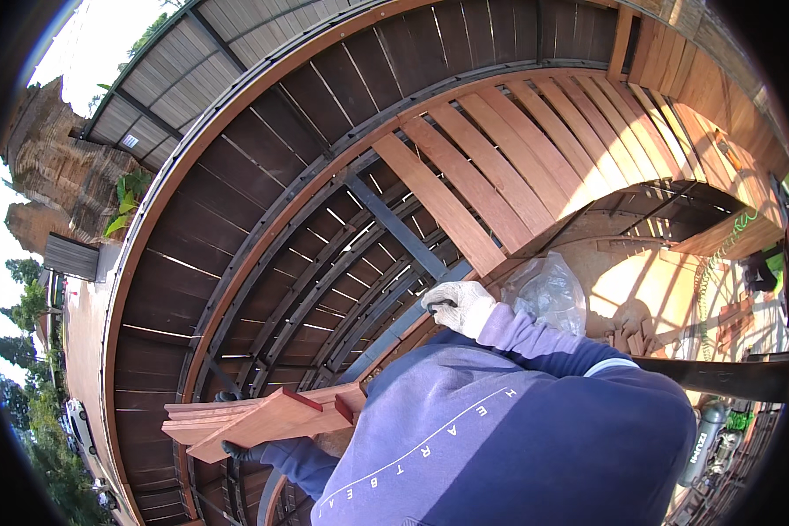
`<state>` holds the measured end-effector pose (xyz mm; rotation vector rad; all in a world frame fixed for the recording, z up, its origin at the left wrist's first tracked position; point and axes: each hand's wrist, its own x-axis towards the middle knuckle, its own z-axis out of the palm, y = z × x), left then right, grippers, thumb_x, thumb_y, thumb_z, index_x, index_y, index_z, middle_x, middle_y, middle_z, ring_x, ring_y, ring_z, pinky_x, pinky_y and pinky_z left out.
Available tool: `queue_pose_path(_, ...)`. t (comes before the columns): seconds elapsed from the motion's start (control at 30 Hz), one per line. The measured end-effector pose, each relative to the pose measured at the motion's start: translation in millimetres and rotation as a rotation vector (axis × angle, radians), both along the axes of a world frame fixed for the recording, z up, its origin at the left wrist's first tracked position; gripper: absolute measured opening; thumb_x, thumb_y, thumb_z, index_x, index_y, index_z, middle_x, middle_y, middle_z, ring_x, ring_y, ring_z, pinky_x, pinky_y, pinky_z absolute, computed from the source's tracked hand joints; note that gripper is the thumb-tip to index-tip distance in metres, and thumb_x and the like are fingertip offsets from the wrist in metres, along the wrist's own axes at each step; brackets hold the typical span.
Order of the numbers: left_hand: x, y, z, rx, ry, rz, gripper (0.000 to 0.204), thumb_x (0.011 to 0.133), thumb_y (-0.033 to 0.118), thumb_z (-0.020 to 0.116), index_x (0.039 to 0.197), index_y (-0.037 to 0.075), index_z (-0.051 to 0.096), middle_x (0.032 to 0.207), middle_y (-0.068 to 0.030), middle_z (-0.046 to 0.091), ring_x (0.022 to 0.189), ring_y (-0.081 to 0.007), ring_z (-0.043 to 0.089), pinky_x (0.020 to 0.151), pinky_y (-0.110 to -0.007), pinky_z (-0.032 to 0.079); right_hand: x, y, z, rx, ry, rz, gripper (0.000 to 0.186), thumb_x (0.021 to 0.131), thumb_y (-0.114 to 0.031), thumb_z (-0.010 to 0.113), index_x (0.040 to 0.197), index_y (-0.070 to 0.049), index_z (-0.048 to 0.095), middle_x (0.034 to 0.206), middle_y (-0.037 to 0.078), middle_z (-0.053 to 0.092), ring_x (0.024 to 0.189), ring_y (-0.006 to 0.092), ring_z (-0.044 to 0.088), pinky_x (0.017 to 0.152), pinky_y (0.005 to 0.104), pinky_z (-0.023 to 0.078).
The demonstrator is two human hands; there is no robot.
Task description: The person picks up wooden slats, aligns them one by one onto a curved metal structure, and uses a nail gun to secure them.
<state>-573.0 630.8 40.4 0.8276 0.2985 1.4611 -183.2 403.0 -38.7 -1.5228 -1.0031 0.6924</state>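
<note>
My left hand (244, 451), in a dark glove, grips a small stack of reddish wooden boards (276, 422) from below. Part of it is hidden behind the boards, and dark fingertips show at their far side. My right hand (461, 307) wears a whitish glove with dark finger parts. Its fingers are curled closed over the blue-grey steel beam (399, 330), close to the end of the last laid slat (447, 215). Whether anything small is in those fingers cannot be seen. A clear plastic bag (548, 289) lies just beyond my right wrist.
Spaced wooden slats curve off to the right toward a wooden wall (728, 96). On the left, a bare dark steel frame (381, 215) stands over curved dark steps (175, 285). An orange-handled tool (728, 151) lies far right. A grey cylinder (703, 443) is at lower right.
</note>
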Motion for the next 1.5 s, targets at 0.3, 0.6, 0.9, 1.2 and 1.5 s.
queue_pose_path(0.3, 28, 20, -3, -0.016, 0.017, -0.126, 0.078, 0.088, 0.05, 0.048, 0.151, 0.009, 0.024, 0.146, -0.0172, 0.041, 0.132, -0.0297, 0.045, 0.108, -0.047, 0.039, 26, -53, -14, -0.112, 1.036, -0.558, 0.019, 0.098, -0.013, 0.044, 0.107, -0.001, 0.056, 0.077, 0.01, 0.061, 0.06, 0.0149, 0.056, 0.047, 0.0264, 0.044)
queue_pose_path(0.6, 46, 23, -4, -0.014, 0.012, -0.179, 0.078, 0.089, 0.049, 0.048, 0.151, 0.009, 0.024, 0.146, -0.0168, 0.042, 0.132, -0.0294, 0.045, 0.109, -0.047, 0.038, 48, -48, -44, -0.09, 0.897, -0.582, 0.017, 0.095, -0.014, 0.049, 0.099, -0.002, 0.059, 0.078, 0.01, 0.066, 0.059, 0.0166, 0.061, 0.048, 0.0281, 0.051)
queue_pose_path(0.9, 47, 19, -9, -0.031, 0.007, -0.192, 0.077, 0.089, 0.048, 0.049, 0.151, 0.009, 0.024, 0.146, -0.0163, 0.042, 0.132, -0.0291, 0.044, 0.109, -0.047, 0.038, 52, -50, -45, -0.083, 0.94, -0.557, 0.014, 0.097, -0.014, 0.047, 0.097, -0.002, 0.054, 0.074, 0.012, 0.06, 0.056, 0.0192, 0.056, 0.045, 0.0294, 0.044)
queue_pose_path(1.2, 51, 19, -7, -0.028, -0.012, -0.194, 0.076, 0.089, 0.047, 0.049, 0.151, 0.009, 0.024, 0.146, -0.0159, 0.042, 0.132, -0.0288, 0.044, 0.109, -0.047, 0.038, 54, -44, -37, -0.032, 1.085, -0.536, 0.017, 0.095, -0.018, 0.054, 0.094, -0.002, 0.052, 0.07, 0.01, 0.057, 0.055, 0.0173, 0.053, 0.045, 0.0278, 0.041)
queue_pose_path(1.5, 60, 24, -4, -0.027, -0.031, -0.232, 0.076, 0.09, 0.046, 0.05, 0.151, 0.009, 0.024, 0.146, -0.0155, 0.042, 0.133, -0.0285, 0.044, 0.11, -0.047, 0.037, 59, -42, -19, -0.366, 0.838, -0.471, 0.027, 0.096, -0.02, 0.045, 0.085, 0.0, 0.059, 0.065, 0.011, 0.06, 0.049, 0.0169, 0.055, 0.038, 0.0273, 0.041)
